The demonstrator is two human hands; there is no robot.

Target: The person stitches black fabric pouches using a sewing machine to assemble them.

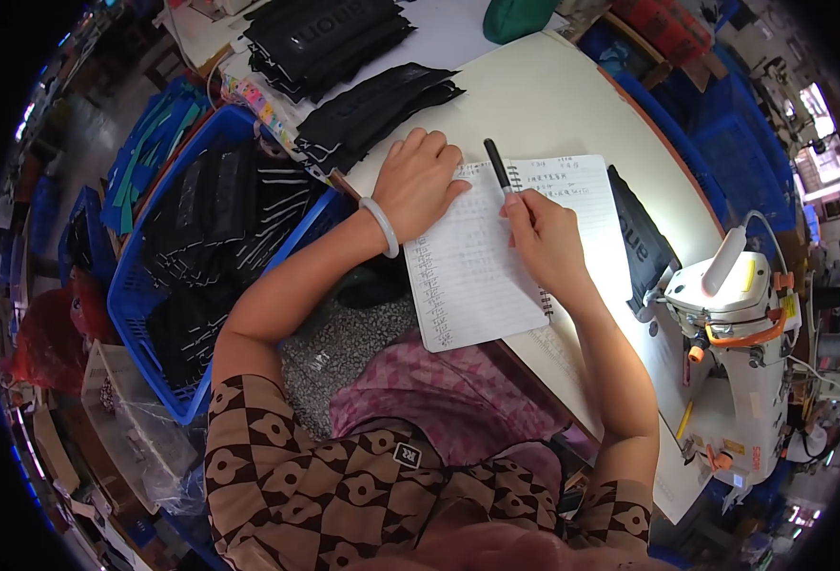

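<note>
An open spiral notebook (477, 276) with ruled pages and handwriting lies on the pale tabletop. My left hand (418, 181), with a pale bangle (380, 228) at the wrist, rests palm down over the notebook's upper left edge. Its fingers are loosely bent and apart, holding nothing. In my right hand (548, 240) is a black pen (496, 164), pinched between thumb and fingers over the right page. The pen's black end points up and away from me; its lower end is hidden by the hand. Beyond my left hand lies a bundle of black fabric pieces (372, 109).
A white sewing machine (739, 305) with a lit lamp stands at right. A black printed piece (641, 238) lies beside the notebook. Another black stack (325, 43) is at the far side. The blue basket (168, 366) at left holds black pieces. A green item (520, 19) sits at the back.
</note>
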